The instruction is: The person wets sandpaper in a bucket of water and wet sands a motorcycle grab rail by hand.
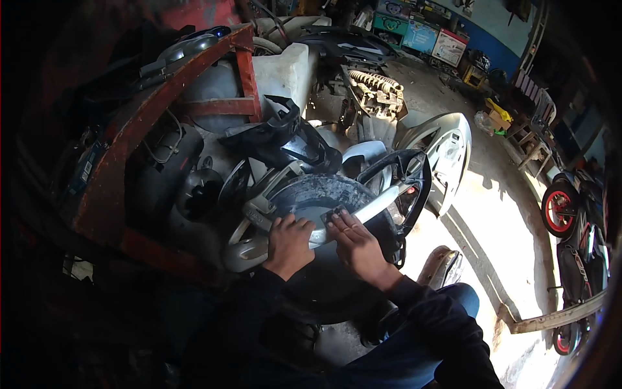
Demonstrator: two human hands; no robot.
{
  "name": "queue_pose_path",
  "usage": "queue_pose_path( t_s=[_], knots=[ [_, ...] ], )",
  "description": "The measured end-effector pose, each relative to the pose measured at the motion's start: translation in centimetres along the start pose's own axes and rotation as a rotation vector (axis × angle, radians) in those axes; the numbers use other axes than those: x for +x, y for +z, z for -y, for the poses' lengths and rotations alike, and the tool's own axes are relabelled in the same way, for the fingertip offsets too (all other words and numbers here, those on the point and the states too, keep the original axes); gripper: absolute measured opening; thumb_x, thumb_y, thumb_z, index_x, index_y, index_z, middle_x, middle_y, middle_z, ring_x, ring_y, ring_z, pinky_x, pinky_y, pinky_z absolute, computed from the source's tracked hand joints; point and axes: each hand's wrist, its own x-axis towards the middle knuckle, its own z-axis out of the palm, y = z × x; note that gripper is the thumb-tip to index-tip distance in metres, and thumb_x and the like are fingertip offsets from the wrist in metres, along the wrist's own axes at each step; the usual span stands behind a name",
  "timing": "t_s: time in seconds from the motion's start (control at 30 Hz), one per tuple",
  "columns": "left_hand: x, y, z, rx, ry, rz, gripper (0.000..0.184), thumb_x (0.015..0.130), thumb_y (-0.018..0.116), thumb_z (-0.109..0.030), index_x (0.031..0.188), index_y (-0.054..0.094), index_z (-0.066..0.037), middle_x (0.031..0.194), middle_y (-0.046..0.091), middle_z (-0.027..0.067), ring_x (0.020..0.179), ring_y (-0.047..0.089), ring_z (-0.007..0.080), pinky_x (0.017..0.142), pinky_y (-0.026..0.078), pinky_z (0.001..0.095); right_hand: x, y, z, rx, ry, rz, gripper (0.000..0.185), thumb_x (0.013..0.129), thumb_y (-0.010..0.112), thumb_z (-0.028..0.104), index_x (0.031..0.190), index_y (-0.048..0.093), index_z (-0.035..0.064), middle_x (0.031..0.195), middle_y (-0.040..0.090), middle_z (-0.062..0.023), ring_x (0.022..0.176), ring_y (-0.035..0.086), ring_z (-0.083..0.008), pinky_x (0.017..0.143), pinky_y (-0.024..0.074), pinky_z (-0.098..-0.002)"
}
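Observation:
A curved silver motorcycle part, which looks like a grab rail, lies across a round black basin. My left hand is wrapped over the rail near its middle. Just to the right, my right hand presses a small dark piece, apparently sandpaper, against the rail with fingers close together. The underside of the rail beneath both hands is hidden. Greyish liquid or residue shows on the basin's inner side behind the rail.
Black and silver fairing panels crowd the far side of the basin. A red frame stands at the left. A large silver panel leans at the right, and a motorcycle is parked beyond a wooden beam.

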Motion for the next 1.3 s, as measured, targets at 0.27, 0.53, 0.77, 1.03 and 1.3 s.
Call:
queue_pose_path(
  t_s=[0.27, 0.53, 0.77, 1.03, 1.3],
  knots=[
    [0.5, -0.5, 0.5, -0.033, -0.019, -0.104, 0.023, 0.063, 0.070, -0.011, 0.086, 0.068, -0.012, 0.086, 0.067, 0.0017, 0.089, 0.059, 0.0278, 0.080, 0.042, 0.0425, 0.7, -2.5, -4.6, 0.041, 0.216, -0.170, 0.041, 0.086, 0.059, -0.003, 0.126, 0.063, 0.0014, 0.136, 0.059, -0.0210, 0.136, 0.047, -0.0390, 0.114, 0.0400, -0.0439],
    [0.1, -0.9, 0.4, -0.023, -0.028, -0.034, 0.026, 0.063, 0.069, -0.011, 0.089, 0.069, -0.012, 0.090, 0.069, 0.0025, 0.091, 0.060, 0.0269, 0.083, 0.043, 0.0416, 1.4, -3.9, -11.0, 0.336, 0.768, -0.337, 0.034, 0.092, 0.050, 0.011, 0.116, 0.069, -0.0034, 0.101, 0.074, -0.0189, 0.093, 0.071, -0.0221, 0.084, 0.0529, -0.0312],
    [0.4, -0.5, 0.6, -0.014, -0.038, -0.069, 0.025, 0.059, 0.071, -0.012, 0.084, 0.068, -0.013, 0.086, 0.066, 0.0002, 0.090, 0.059, 0.0264, 0.080, 0.042, 0.0420, 1.6, -2.9, -10.1, 0.246, 0.671, -0.353, 0.036, 0.090, 0.054, 0.008, 0.122, 0.066, -0.0037, 0.107, 0.069, -0.0229, 0.104, 0.066, -0.0276, 0.093, 0.0501, -0.0359],
    [1.6, -1.2, -0.7, -0.034, -0.103, 0.044, 0.025, 0.066, 0.071, -0.013, 0.091, 0.067, -0.008, 0.093, 0.071, 0.0084, 0.098, 0.061, 0.0280, 0.088, 0.044, 0.0435, 0.8, -0.2, 1.9, 0.002, -0.087, -0.043, 0.054, 0.075, 0.065, 0.000, 0.130, 0.061, -0.0011, 0.139, 0.057, -0.0195, 0.136, 0.049, -0.0379, 0.112, 0.0414, -0.0475],
    [3.2, -1.7, -0.8, -0.099, -0.135, -0.013, 0.030, 0.062, 0.074, -0.012, 0.092, 0.068, -0.009, 0.093, 0.072, 0.0088, 0.097, 0.064, 0.0301, 0.087, 0.047, 0.0439, 1.2, -0.5, 1.6, -0.061, -0.173, -0.056, 0.050, 0.079, 0.062, 0.005, 0.128, 0.060, -0.0047, 0.137, 0.057, -0.0224, 0.133, 0.051, -0.0403, 0.112, 0.0405, -0.0508]
  ],
)
